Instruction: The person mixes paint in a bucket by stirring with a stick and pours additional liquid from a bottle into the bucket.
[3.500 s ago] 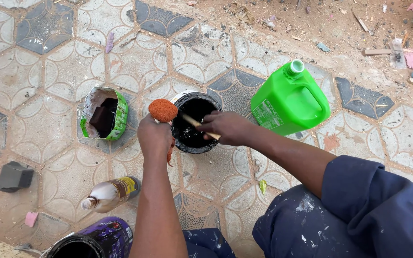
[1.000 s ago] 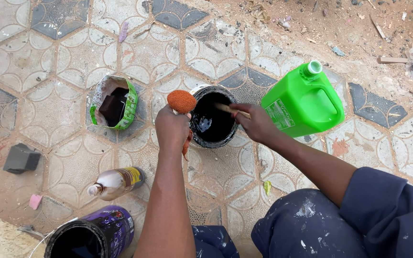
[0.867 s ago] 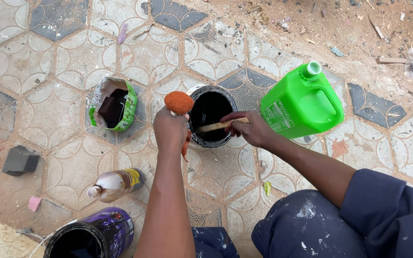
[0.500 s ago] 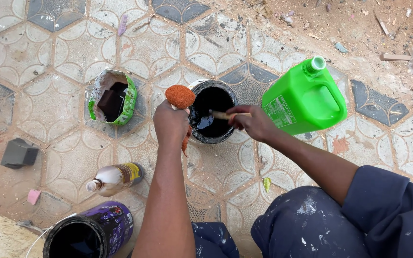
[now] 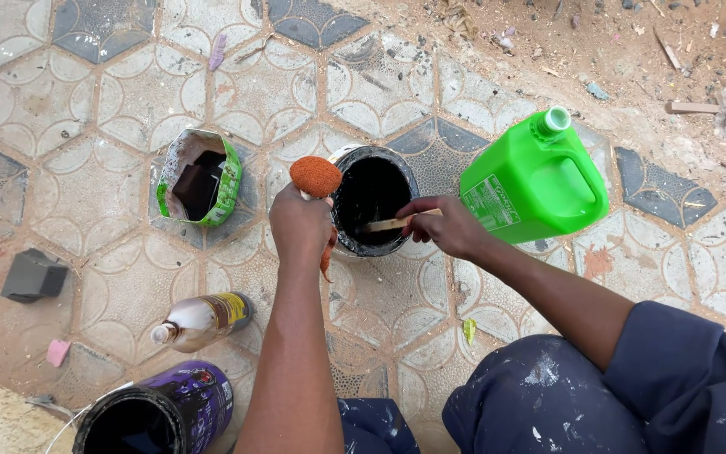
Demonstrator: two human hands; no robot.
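Note:
My left hand [image 5: 300, 225] grips an orange sponge-like pad [image 5: 316, 176] and rests at the left rim of a round black paint can [image 5: 342, 227] standing on the patterned tiles. The can holds dark liquid. My right hand [image 5: 445, 225] holds a light wooden stick [image 5: 384, 224] whose tip dips into the can from the right. A bright green plastic jug [image 5: 535, 181] with a green cap lies just right of the can, close to my right hand.
A cut-open green container [image 5: 227, 181] with dark contents stands left of the can. A small bottle [image 5: 199, 319] lies on its side near my left forearm. A purple-labelled black can [image 5: 203, 399] stands at the bottom left. A dark block [image 5: 34, 276] sits far left; dirt and scraps lie at the top right.
The stick in my right hand has moved around inside the black can, with the hand shifting slightly. My left hand has stayed at the rim with the orange pad.

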